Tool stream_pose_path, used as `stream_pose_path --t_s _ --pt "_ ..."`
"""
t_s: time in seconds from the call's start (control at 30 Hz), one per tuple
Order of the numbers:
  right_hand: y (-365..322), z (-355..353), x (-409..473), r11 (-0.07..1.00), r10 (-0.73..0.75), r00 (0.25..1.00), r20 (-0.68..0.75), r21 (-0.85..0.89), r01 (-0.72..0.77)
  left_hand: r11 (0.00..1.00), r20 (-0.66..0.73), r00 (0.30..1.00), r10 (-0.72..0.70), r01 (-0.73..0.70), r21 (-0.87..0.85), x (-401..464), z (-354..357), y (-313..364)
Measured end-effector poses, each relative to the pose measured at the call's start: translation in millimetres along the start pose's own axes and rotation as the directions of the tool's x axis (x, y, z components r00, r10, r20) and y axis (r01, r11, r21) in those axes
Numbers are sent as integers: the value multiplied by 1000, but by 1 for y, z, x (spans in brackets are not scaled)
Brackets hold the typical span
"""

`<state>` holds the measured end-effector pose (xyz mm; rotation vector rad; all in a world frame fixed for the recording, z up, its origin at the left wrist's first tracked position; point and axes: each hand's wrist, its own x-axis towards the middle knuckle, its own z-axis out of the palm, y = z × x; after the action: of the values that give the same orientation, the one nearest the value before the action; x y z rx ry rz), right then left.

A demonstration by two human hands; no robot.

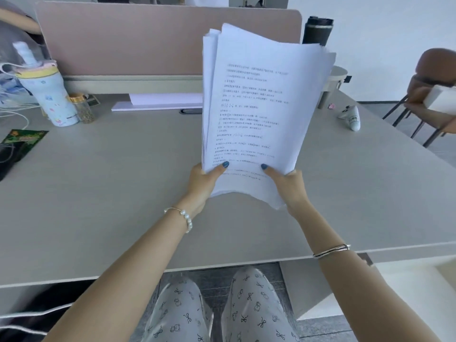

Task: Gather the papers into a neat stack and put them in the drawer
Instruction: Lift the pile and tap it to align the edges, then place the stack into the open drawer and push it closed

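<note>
A thick stack of printed white papers (259, 107) stands nearly upright above the grey desk (111, 193), its sheets slightly fanned at the top edge. My left hand (204, 183) grips its lower left corner, thumb on the front sheet. My right hand (288, 186) holds the lower right corner the same way. More white sheets (160, 101) lie flat at the back of the desk by the pink divider. No drawer is in view.
A patterned tumbler (53, 97) and a small jar (85, 108) stand at the left, with a green packet (23, 141) and cables beside them. A dark bottle (318, 30) rises behind the papers. A small white object (351, 118) lies at right; a brown chair (434, 77) stands beyond.
</note>
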<state>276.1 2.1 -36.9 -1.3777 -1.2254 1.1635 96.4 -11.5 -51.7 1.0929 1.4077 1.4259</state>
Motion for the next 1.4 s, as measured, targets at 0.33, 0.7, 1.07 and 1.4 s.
stream_pose_path --t_s 0.33,0.7,1.07,1.4 --pt "27 -45 -12 1000 -5 1000 -26 -15 5 998 31 997 -64 64 3 -11 44 -15" --pt "4 -166 -30 980 -196 943 -270 -32 194 1000 400 916 9 -18 20 -45 132 8" --pt "38 -312 -98 975 -140 858 -494 -221 31 997 633 774 12 40 -67 -94 265 9" --pt "92 -420 -185 935 52 836 -546 -266 -233 997 694 717 -62 68 18 -119 365 0"
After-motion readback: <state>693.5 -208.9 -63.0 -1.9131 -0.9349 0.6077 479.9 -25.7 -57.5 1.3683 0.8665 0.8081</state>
